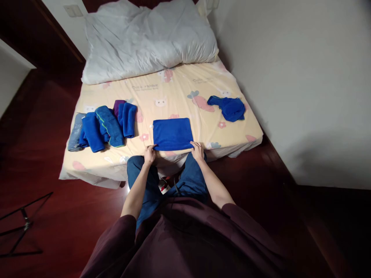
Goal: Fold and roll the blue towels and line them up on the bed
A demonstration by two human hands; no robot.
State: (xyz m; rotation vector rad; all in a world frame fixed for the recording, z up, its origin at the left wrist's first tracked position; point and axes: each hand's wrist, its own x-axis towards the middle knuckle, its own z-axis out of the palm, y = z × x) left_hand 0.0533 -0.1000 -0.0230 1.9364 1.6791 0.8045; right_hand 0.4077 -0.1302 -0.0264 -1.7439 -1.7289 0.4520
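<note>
Lying mid-frame, the blue rectangular cloth (pixel 173 133) seemed soft, light; left hand (pixel 150 155) and right hand (pixel 198 151), grips closed, suitably pinched its lower corners.

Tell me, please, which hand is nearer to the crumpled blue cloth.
Right. The right hand is left of the crumpled blue cloth and nearer the camera; the left hand is farther left.

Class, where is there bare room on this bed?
Bare: sheet between grey bedding and flat blue cloth, and between that and the crumpled cloth. Crowded: left side, with bundled cloths, and flat cloth's near corners, at left hand and right hand.
</note>
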